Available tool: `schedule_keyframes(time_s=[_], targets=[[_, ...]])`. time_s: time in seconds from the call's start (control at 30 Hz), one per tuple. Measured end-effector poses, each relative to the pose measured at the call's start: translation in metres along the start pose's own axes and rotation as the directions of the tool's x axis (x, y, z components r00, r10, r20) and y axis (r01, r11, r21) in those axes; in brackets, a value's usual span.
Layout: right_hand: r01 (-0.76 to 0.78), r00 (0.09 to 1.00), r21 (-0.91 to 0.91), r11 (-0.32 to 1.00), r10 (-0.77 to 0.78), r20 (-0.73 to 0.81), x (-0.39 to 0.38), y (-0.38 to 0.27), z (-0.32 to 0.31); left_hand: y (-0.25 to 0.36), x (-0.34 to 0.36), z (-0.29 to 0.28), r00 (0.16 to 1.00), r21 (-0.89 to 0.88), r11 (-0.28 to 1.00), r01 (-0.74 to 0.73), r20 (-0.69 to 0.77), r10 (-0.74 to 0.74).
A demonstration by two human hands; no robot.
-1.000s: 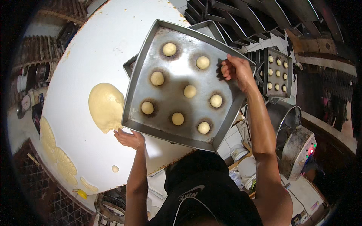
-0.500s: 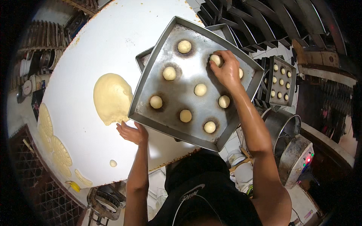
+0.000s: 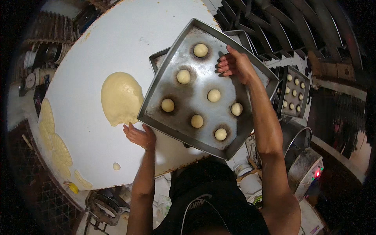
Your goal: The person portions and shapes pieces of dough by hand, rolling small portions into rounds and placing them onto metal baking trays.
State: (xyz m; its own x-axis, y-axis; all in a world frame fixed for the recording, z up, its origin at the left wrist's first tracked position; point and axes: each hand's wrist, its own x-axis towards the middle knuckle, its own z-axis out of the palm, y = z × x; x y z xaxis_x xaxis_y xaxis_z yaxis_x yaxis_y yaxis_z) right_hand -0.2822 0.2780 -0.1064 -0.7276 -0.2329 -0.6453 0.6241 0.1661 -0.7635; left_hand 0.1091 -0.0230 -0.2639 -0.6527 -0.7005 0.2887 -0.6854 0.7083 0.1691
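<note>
A large square metal baking tray [image 3: 156, 119] holds several pale round dough balls [image 3: 214, 95], spaced apart over its dark-marked bottom. My right hand [image 3: 239, 65] hangs over the tray's upper right part, fingers stretched and slightly apart, palm turned left. No ball shows between those fingers; whatever lies right beneath the hand and forearm is hidden. Left of the tray, a big smooth mound of dough [image 3: 122, 98] rests on the white table [image 3: 90, 145]. My left hand [image 3: 140, 135] is open just below it, near the tray's lower left corner, fingers spread and holding nothing.
Another tray [image 3: 157, 59] sticks out from under the big one. A small dough piece [image 3: 116, 166] and flattened, patterned dough [image 3: 60, 150] lie on the table. At right stand a smaller-looking tray of balls [image 3: 293, 92], stacked dark trays [image 3: 270, 23] and a metal bowl [image 3: 295, 137].
My right hand has let go of the dough ball it was gripping and straightened its fingers, shifting slightly right. My left hand stays by the dough mound. The whole view has shifted a little.
</note>
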Motion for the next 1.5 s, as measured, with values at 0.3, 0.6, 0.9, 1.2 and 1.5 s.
schedule_keyframes(time_s=[0.3,0.6,0.9,1.2,1.5], targets=[[0.097,0.992,-0.102,0.990,-0.088,0.087,0.035,-0.024,0.081,0.009,0.005,-0.005,0.996,-0.033,0.998,0.060,0.066,-0.058],[0.117,0.931,-0.094,0.989,-0.076,0.357,-0.029,0.039,0.150,0.008,0.001,-0.009,0.994,-0.117,0.988,0.105,0.048,-0.100],[-0.122,0.870,-0.052,0.991,0.132,0.476,-0.106,0.094,0.143,0.005,0.000,-0.010,0.995,-0.136,0.986,0.100,0.041,-0.095],[-0.267,0.848,-0.155,0.951,0.309,0.431,-0.183,0.125,0.036,-0.001,-0.004,-0.005,0.993,-0.025,0.995,0.100,0.070,-0.098],[-0.130,0.984,0.014,0.991,0.128,0.128,-0.137,0.115,-0.043,0.003,-0.004,0.003,0.999,0.009,0.999,0.042,0.017,-0.042]])
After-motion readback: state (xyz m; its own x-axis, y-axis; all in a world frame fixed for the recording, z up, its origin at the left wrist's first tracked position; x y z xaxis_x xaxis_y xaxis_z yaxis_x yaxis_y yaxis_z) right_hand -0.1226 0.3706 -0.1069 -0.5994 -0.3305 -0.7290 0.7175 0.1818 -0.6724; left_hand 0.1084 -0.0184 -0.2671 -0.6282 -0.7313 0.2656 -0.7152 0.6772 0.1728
